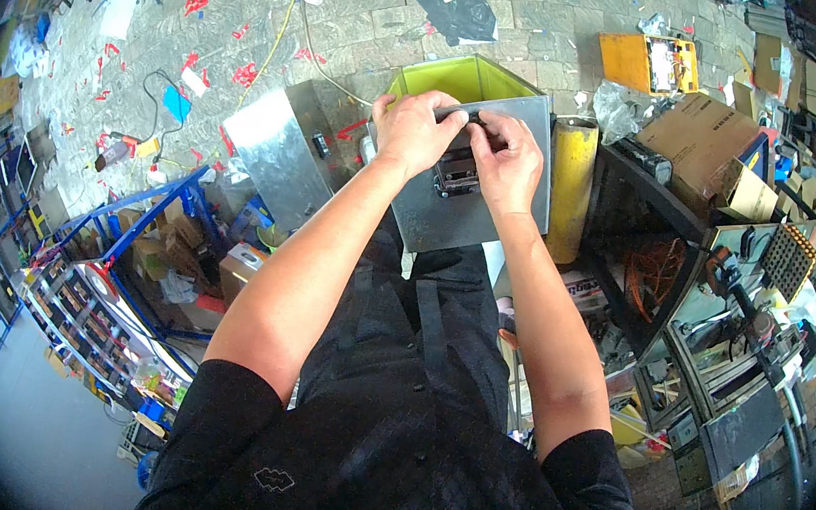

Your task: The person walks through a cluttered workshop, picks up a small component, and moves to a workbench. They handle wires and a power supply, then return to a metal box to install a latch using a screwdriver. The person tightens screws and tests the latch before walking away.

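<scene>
A grey sheet-metal panel point(423, 214) is tilted up in front of my lap. My left hand point(414, 132) is closed over its upper edge, with the thumb toward the middle. Beside it my right hand point(509, 164) pinches a small dark part point(474, 119) at that edge; its exact kind is too small to tell. Both thumbs nearly meet at this part. Just below my fingers, a dark metal fitting point(455, 175) sits on the panel's face. A yellow-green open container point(469, 76) shows behind the panel, partly hidden by it and my hands.
Right of the panel stands a yellow cylinder point(570, 193), near a dark metal frame point(658, 198) and a cardboard box point(694, 147). A shiny metal sheet point(273, 154) is at the left, above a blue frame point(135, 224). Cables and red scraps litter the paving.
</scene>
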A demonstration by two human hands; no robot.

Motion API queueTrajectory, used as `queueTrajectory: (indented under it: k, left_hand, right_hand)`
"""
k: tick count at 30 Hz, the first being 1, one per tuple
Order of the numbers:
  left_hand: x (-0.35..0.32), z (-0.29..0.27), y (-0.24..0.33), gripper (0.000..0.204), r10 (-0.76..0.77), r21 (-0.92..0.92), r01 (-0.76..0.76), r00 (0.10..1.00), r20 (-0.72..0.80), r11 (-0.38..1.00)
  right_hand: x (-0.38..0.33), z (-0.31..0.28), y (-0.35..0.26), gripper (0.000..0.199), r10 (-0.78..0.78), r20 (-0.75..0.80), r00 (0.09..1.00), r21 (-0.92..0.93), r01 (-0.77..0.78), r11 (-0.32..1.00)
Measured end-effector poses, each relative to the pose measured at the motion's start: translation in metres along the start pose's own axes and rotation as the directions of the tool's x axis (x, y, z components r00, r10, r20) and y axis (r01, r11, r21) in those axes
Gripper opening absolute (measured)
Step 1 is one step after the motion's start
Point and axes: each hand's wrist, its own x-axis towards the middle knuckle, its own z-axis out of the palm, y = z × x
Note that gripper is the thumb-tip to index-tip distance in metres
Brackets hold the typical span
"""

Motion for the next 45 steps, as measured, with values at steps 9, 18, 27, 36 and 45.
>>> queueTrajectory:
  k: [9, 18, 27, 36, 45]
  left_hand:
    - [-0.002, -0.004, -0.001, 0.031, 0.014, -0.027, -0.012, 0.998, 0.059, 1.0]
    - [0.001, -0.005, -0.001, 0.03, 0.008, -0.003, -0.008, 0.998, 0.055, 1.0]
    - [0.001, 0.0, -0.005, 0.027, 0.042, 0.037, -0.042, 0.999, 0.009, 0.998]
    - [0.002, -0.004, -0.008, 0.03, 0.065, 0.006, -0.065, 0.997, 0.047, 0.998]
    - [0.002, -0.002, -0.003, 0.028, 0.037, 0.016, -0.037, 0.999, 0.013, 0.999]
  right_hand:
    - [0.0, -0.001, -0.001, 0.015, -0.05, -0.003, 0.999, -0.096, 0.049, 0.994]
    - [0.005, -0.007, -0.019, 0.009, -0.188, 0.072, 0.98, -0.298, 0.201, 0.933]
    - [0.016, -0.007, -0.022, 0.009, -0.206, 0.203, 0.957, -0.389, 0.272, 0.88]
    - [0.021, -0.01, -0.01, 0.01, -0.156, 0.163, 0.974, -0.21, 0.188, 0.959]
    - [0.026, -0.016, 0.005, 0.012, -0.107, 0.219, 0.97, -0.009, 0.111, 0.994]
